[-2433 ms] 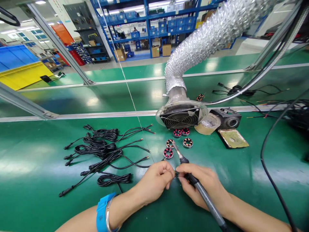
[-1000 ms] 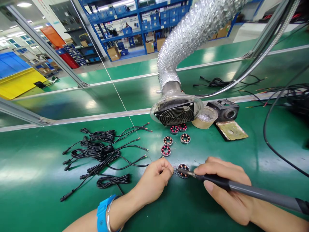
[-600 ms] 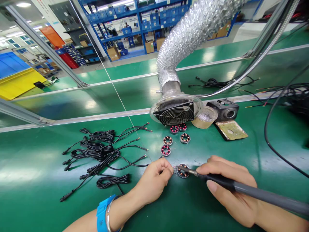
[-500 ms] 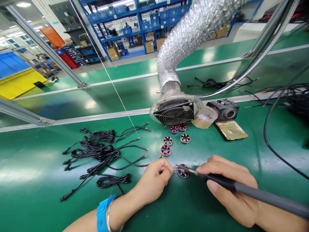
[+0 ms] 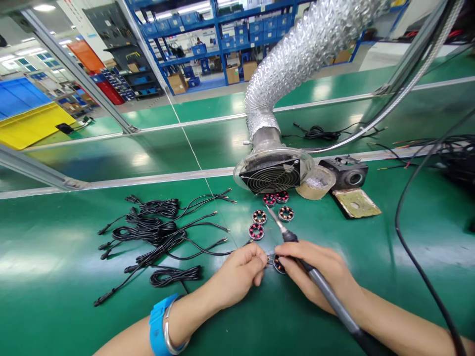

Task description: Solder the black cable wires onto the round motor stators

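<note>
My left hand (image 5: 243, 269) is closed in a pinch at the bench middle. A black cable (image 5: 218, 254) runs in behind its fingers, and thin wire ends (image 5: 269, 259) stick out toward a small ring-shaped motor stator with copper windings (image 5: 278, 264). What else the fingers hold is hidden. My right hand (image 5: 322, 272) grips a soldering iron (image 5: 326, 291), its tip pointing up and away, near the other stators. The thumb and a fingertip of that hand reach the stator's right side and cover part of it.
Several more stators (image 5: 256, 231) lie beyond my hands, below a fume extractor (image 5: 272, 178) on a silver duct (image 5: 285, 69). Coiled black cables (image 5: 159, 232) lie left. A tape roll (image 5: 315, 183) and a soldering stand with a sponge (image 5: 356, 202) sit right. A thin line (image 5: 189, 143) slants down.
My right hand has shifted left, onto the stator's side. The soldering iron's tip has swung up and away from the wire ends. My left hand has stayed nearly in place.
</note>
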A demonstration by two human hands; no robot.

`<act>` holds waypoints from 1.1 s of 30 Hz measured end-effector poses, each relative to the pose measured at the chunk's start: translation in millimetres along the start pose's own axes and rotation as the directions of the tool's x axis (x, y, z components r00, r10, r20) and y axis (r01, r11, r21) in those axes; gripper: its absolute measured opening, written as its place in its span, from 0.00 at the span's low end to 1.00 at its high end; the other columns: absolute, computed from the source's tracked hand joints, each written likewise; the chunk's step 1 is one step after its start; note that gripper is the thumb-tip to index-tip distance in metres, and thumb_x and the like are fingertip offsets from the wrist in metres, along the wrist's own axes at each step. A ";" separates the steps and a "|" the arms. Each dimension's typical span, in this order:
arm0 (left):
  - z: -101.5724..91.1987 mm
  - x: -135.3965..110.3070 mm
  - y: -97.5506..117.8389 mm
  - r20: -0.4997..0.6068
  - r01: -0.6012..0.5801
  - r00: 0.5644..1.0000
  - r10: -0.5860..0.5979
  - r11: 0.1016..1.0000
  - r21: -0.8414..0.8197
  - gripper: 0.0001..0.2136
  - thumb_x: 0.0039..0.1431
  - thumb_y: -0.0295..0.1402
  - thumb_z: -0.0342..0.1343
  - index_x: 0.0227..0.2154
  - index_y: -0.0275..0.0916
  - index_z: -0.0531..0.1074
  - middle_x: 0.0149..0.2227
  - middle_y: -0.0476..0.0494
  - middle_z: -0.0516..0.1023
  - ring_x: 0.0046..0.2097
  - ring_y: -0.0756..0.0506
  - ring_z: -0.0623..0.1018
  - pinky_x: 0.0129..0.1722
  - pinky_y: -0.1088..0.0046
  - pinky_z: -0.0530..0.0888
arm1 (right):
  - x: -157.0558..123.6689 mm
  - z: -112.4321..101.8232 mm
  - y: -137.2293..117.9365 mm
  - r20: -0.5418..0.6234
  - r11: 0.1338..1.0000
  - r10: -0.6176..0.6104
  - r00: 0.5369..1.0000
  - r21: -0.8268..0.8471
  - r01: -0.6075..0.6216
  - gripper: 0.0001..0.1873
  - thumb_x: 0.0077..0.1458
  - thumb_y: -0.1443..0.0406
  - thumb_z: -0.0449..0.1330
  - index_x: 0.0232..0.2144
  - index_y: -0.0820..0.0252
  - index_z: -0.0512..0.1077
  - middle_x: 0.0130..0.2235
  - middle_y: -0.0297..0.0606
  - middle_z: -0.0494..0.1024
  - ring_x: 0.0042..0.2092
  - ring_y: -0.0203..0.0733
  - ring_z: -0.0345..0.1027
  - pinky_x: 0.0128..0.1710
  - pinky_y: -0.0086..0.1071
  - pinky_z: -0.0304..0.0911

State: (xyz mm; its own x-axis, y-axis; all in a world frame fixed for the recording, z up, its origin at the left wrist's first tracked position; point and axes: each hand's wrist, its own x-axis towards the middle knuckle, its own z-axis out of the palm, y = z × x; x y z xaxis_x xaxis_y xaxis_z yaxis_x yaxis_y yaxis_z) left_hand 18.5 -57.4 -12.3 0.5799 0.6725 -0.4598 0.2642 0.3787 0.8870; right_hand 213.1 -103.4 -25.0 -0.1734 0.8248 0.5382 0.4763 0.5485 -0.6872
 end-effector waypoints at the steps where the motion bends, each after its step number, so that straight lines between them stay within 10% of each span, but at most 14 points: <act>1: -0.9 -0.7 0.2 0.016 -0.015 1.000 0.015 0.999 0.028 0.13 0.63 0.43 0.48 0.28 0.40 0.62 0.18 0.57 0.62 0.20 0.54 0.55 0.23 0.76 0.53 | 1.1 4.0 1.8 0.012 0.999 -0.039 0.999 -0.009 0.039 0.15 0.59 0.75 0.58 0.46 0.57 0.72 0.37 0.36 0.80 0.32 0.35 0.74 0.33 0.27 0.68; 10: -5.0 -16.1 15.5 0.057 -0.197 0.979 0.195 0.845 0.498 0.11 0.69 0.37 0.43 0.33 0.40 0.64 0.29 0.52 0.70 0.33 0.50 0.68 0.35 0.73 0.63 | -2.8 4.6 -0.7 0.027 0.990 -0.127 0.992 -0.060 0.128 0.16 0.57 0.77 0.57 0.46 0.57 0.70 0.34 0.35 0.79 0.28 0.35 0.70 0.29 0.29 0.65; 23: -2.8 -4.9 0.6 0.058 0.016 0.998 -0.026 0.986 0.169 0.16 0.64 0.45 0.48 0.26 0.39 0.63 0.21 0.54 0.63 0.23 0.53 0.58 0.24 0.76 0.55 | -5.4 10.2 -4.1 0.027 0.958 -0.236 0.971 -0.163 0.237 0.16 0.60 0.76 0.52 0.48 0.59 0.70 0.27 0.32 0.72 0.26 0.33 0.66 0.27 0.26 0.63; 33: -0.5 -2.7 -7.2 -0.029 -0.035 0.999 0.037 0.996 0.083 0.14 0.63 0.41 0.49 0.25 0.40 0.60 0.18 0.58 0.57 0.21 0.54 0.54 0.22 0.77 0.53 | -9.3 10.4 -2.8 0.116 0.998 -0.048 0.992 -0.042 0.053 0.18 0.57 0.75 0.54 0.48 0.55 0.66 0.37 0.34 0.79 0.32 0.36 0.74 0.33 0.29 0.68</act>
State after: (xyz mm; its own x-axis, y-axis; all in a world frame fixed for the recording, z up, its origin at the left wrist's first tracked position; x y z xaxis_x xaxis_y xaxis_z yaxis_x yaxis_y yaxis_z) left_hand 14.7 -61.7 -17.4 0.5671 0.7041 -0.4274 0.3065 0.3012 0.9029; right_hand 204.4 -111.2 -33.1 -0.2953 0.8077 0.5103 0.5018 0.5856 -0.6366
